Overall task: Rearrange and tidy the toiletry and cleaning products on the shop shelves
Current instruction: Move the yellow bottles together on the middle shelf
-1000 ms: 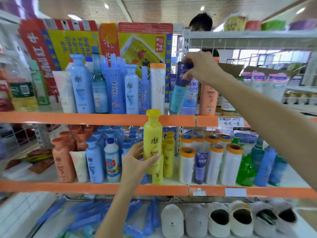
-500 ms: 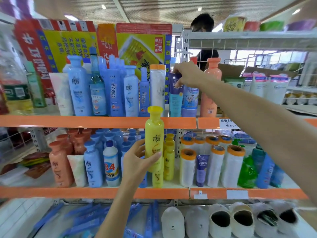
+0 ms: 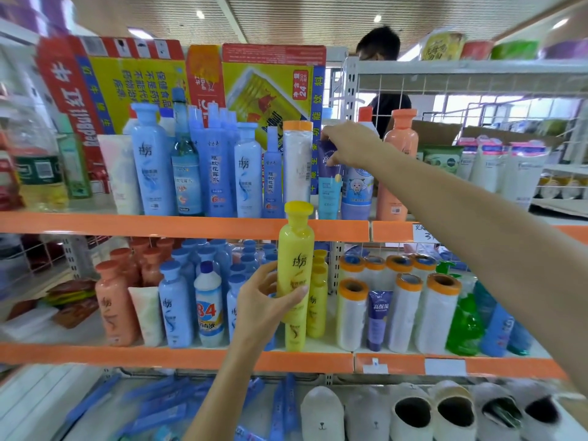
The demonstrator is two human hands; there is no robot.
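— Which step is being worked here?

— Judging by the hands, two placements at once. The right hand (image 3: 348, 144) is pinching the top of a purple-and-teal tube (image 3: 329, 183) on the upper shelf (image 3: 127, 225); the tube is standing upright on its cap between a white roll with an orange cap (image 3: 297, 167) and a sheep-printed tube (image 3: 357, 189).

— And the other hand?

— The left hand (image 3: 264, 300) is wrapping its fingers and thumb round a yellow shampoo bottle (image 3: 295, 265), holding it upright in front of the middle shelf (image 3: 159, 356), its cap overlapping the upper shelf's orange edge.

— What is the next move calling for?

— Probably letting go of the tube without tipping it, then finding the yellow bottle a slot; its matching yellow bottles (image 3: 318, 297) are standing just behind it.

— How is the bottle looking?

— Tall, slim, glossy, waisted below a flat cap, dark characters printed mid-body. It seems rigid and easy to hold one-handed.
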